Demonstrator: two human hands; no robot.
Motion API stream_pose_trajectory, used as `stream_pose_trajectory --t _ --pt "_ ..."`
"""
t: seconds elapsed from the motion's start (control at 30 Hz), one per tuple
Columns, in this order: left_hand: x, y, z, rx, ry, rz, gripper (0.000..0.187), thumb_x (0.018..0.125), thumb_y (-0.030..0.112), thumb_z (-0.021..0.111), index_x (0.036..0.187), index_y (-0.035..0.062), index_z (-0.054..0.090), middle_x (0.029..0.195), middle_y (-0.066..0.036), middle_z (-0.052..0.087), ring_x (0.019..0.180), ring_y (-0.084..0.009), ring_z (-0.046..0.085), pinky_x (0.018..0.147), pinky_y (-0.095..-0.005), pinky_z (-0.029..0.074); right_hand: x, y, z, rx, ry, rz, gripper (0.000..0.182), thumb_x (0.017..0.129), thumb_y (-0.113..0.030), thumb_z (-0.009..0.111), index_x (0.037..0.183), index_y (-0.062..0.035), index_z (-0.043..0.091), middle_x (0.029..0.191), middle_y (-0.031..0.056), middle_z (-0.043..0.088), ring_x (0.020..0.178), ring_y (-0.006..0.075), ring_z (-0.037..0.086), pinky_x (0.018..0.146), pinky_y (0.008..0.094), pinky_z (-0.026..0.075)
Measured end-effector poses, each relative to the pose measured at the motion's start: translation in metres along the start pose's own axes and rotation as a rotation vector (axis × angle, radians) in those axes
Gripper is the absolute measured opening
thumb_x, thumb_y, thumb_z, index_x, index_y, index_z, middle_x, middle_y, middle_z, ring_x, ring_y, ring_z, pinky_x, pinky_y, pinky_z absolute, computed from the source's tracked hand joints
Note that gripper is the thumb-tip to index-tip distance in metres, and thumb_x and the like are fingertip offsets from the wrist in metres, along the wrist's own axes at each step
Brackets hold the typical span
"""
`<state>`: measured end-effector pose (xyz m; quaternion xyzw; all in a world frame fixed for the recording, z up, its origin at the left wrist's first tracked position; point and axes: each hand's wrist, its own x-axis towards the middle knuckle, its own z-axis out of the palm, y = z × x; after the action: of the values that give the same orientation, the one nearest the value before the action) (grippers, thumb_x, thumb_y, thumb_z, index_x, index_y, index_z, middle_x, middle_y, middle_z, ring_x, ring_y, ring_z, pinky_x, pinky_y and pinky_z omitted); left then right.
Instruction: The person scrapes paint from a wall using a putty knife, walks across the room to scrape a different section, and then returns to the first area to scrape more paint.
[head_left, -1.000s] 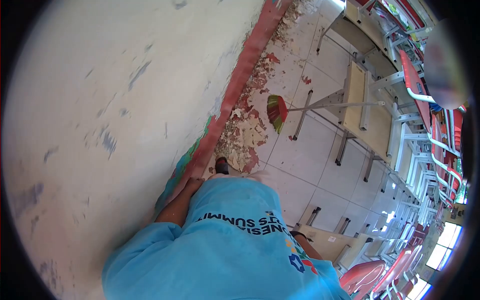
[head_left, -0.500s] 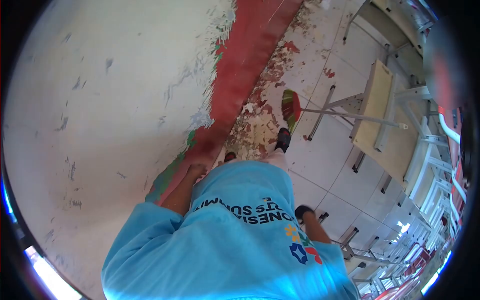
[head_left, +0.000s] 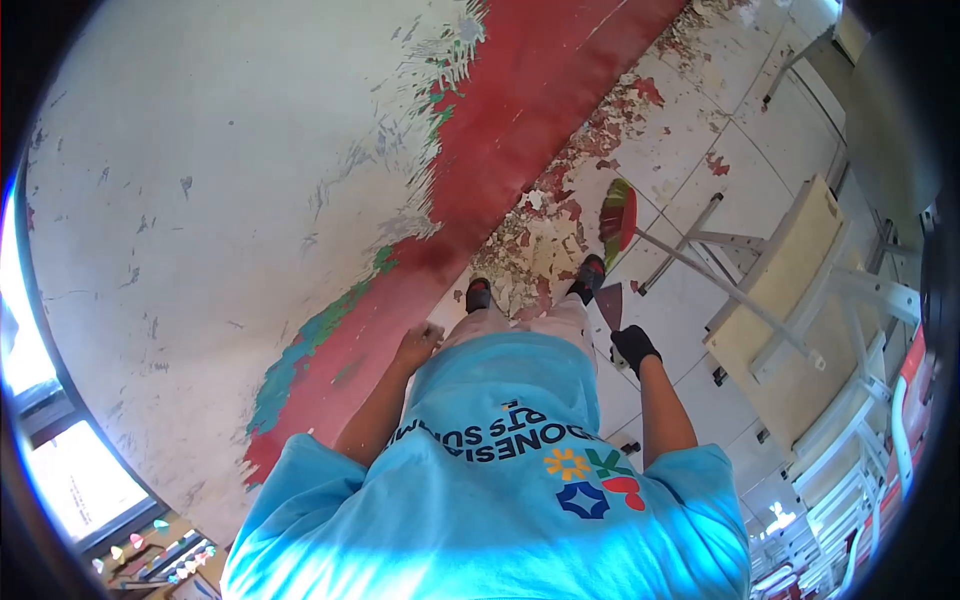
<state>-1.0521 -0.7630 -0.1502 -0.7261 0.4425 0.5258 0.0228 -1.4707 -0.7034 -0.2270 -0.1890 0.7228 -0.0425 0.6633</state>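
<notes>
My right hand point(head_left: 636, 347), in a black glove, is closed around a scraper point(head_left: 610, 303) with a dull reddish-brown, flared blade, held beside my right leg. My bare left hand point(head_left: 420, 343) has its fingers curled in and shows nothing in it. It hangs in front of my left hip, close to the wall point(head_left: 270, 180). That wall is white above, with grey scuffs, and red below, with a ragged green-and-blue edge between. Flakes of paint point(head_left: 545, 245) lie along its foot, around my shoes.
A broom point(head_left: 618, 220) with a red and green head lies to the right, its pole reaching toward the chairs. Several chairs point(head_left: 790, 290) with pale panels and metal legs crowd the right side. Windows point(head_left: 80, 480) and small coloured items point(head_left: 160, 555) show at lower left.
My right hand has come forward from beside my body, and the scraper now shows. My left hand has shifted slightly right in view. The camera view has moved, showing more window.
</notes>
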Motion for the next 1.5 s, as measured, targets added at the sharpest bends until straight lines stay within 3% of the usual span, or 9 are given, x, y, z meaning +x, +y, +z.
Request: stream_pose_trajectory --t 0.2,0.3,0.53,0.67,0.8,0.83,0.97,1.27,1.5 --pt "-0.051 -0.038 0.003 0.172 -0.015 -0.287 0.040 0.079 0.036 0.056 0.091 -0.0022 0.059 0.090 -0.017 0.062 0.084 -0.0241 0.059 0.075 -0.0337 0.046 0.036 -0.012 0.037 -0.143 -0.064 -0.110 0.023 0.077 -0.020 0.052 0.077 0.0032 0.053 0.062 0.0146 0.058 0.054 0.0236 0.060 0.049 0.0351 0.046" --pt "-0.043 -0.077 0.003 0.043 -0.020 -0.254 0.040 0.081 0.036 0.055 0.093 -0.0024 0.059 0.090 -0.016 0.062 0.084 -0.0224 0.059 0.075 -0.0330 0.045 0.009 -0.034 0.055 0.207 -0.328 -0.162 0.017 0.083 -0.021 0.050 0.082 -0.0039 0.050 0.068 0.0106 0.056 0.054 0.0228 0.058 0.048 0.0342 0.048" --pt "-0.022 -0.108 -0.026 0.007 -0.103 -0.023 0.039 0.081 0.035 0.055 0.093 -0.0020 0.058 0.091 -0.016 0.062 0.087 -0.0231 0.059 0.078 -0.0331 0.045 -0.023 -0.056 0.125 0.447 -0.250 -0.201 0.017 0.082 -0.021 0.051 0.083 -0.0049 0.050 0.066 0.0090 0.055 0.051 0.0212 0.056 0.046 0.0335 0.047" --pt "-0.011 -0.151 -0.046 0.140 -0.200 0.055 0.041 0.080 0.035 0.056 0.096 -0.0017 0.058 0.096 -0.017 0.061 0.091 -0.0256 0.059 0.080 -0.0337 0.044 -0.023 -0.051 0.187 -0.051 -0.114 -0.298 0.022 0.079 -0.025 0.056 0.086 -0.0045 0.051 0.065 0.0084 0.053 0.046 0.0171 0.052 0.040 0.0302 0.041" --pt "-0.019 -0.170 -0.062 0.313 -0.214 -0.003 0.042 0.078 0.037 0.057 0.098 0.0002 0.060 0.097 -0.020 0.061 0.090 -0.0289 0.059 0.080 -0.0347 0.044 -0.029 -0.020 0.259 -0.748 0.121 -0.622 0.038 0.072 -0.031 0.059 0.098 -0.0041 0.054 0.088 0.0166 0.060 0.074 0.0277 0.061 0.065 0.0385 0.048" --pt "-0.017 -0.176 -0.064 0.301 -0.230 -0.006 0.042 0.077 0.037 0.057 0.097 0.0003 0.060 0.096 -0.021 0.061 0.089 -0.0299 0.060 0.080 -0.0351 0.045 -0.048 -0.039 0.272 -0.787 0.060 -0.486 0.034 0.072 -0.027 0.055 0.097 -0.0045 0.057 0.097 0.0190 0.059 0.088 0.0309 0.059 0.076 0.0406 0.045" --pt "-0.018 -0.185 -0.070 0.322 -0.247 0.108 0.038 0.077 0.033 0.056 0.092 -0.0011 0.062 0.091 -0.022 0.061 0.086 -0.0322 0.060 0.078 -0.0369 0.045 -0.073 -0.049 0.297 -1.073 0.130 -0.513 0.030 0.074 -0.018 0.049 0.101 -0.0073 0.056 0.098 0.0177 0.060 0.091 0.0327 0.058 0.075 0.0446 0.046" --pt "-0.033 -0.195 -0.070 0.246 -0.048 0.158 0.022 0.087 0.019 0.041 0.089 -0.0005 0.051 0.089 -0.023 0.058 0.089 -0.0371 0.056 0.077 -0.0409 0.043 -0.063 -0.022 0.304 -0.741 0.053 -0.395 0.034 0.072 -0.018 0.049 0.103 -0.0050 0.050 0.092 0.0214 0.059 0.087 0.0363 0.058 0.077 0.0428 0.045" --pt "-0.078 -0.131 -0.123 0.368 -0.265 0.197 0.020 0.087 0.017 0.044 0.091 0.0012 0.055 0.088 -0.020 0.059 0.085 -0.0337 0.058 0.074 -0.0362 0.045 -0.083 -0.058 0.271 -0.045 -0.080 -0.347 0.040 0.074 -0.018 0.058 0.109 -0.0011 0.048 0.090 0.0188 0.057 0.084 0.0278 0.056 0.075 0.0335 0.045"
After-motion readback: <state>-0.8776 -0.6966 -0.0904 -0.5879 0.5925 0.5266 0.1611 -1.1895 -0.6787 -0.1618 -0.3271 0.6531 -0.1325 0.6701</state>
